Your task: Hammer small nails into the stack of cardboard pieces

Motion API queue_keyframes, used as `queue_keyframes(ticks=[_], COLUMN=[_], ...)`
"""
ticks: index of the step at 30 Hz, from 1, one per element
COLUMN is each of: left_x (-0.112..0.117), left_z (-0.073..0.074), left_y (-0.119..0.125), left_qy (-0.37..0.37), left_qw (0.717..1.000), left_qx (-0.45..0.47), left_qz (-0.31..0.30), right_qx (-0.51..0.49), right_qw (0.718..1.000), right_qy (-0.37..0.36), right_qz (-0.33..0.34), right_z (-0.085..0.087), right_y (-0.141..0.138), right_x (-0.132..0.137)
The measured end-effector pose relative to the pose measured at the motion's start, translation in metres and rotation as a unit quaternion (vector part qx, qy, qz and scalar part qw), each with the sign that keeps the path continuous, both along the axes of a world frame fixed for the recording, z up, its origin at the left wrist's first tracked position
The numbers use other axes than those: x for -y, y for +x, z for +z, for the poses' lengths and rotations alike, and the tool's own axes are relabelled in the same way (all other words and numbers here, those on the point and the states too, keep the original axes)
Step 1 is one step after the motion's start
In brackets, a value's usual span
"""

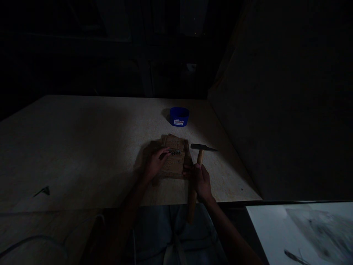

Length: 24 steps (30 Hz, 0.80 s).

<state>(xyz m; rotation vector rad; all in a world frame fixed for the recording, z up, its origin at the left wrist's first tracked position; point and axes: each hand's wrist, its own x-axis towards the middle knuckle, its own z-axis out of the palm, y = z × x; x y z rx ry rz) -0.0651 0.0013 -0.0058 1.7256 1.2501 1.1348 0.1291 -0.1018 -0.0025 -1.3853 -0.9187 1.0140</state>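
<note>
My right hand [202, 182] grips a hammer [200, 158] by its wooden handle, the dark metal head up and clear of the cardboard. The index finger of that hand points left toward the cardboard's right edge. A thick, worn block of layered cardboard [173, 167] lies on the table before me. Over its upper part, the fingertips of my left hand [156, 162] pinch one end of a small dark notched strip [174, 151]. Dim light hides what exactly the strip is and whether it touches the cardboard.
Behind the cardboard stands a blue plastic bin [179, 119] with a white label. A small dark green object [42, 191] lies on the wooden table [82, 147] at the left. A dark panel [289, 110] rises along the right. A white surface [275, 228] sits at lower right.
</note>
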Motion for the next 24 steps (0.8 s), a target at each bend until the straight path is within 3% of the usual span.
queue_keyframes(ticks=[4, 14, 24], left_x=[0.001, 0.004, 0.004], left_z=[-0.001, -0.003, -0.008], left_y=[-0.001, 0.003, 0.001], left_qy=[0.006, -0.018, 0.019], left_qw=[1.000, 0.999, 0.999], left_qx=[-0.006, 0.037, -0.032], left_qz=[0.004, 0.008, 0.001], right_qx=[-0.054, -0.033, -0.017], right_qw=[0.998, 0.999, 0.999], right_qy=[0.001, -0.004, -0.022], right_qz=[0.021, 0.021, 0.028], right_z=[0.000, 0.002, 0.013], right_y=[0.000, 0.001, -0.001], right_x=[0.000, 0.000, 0.000])
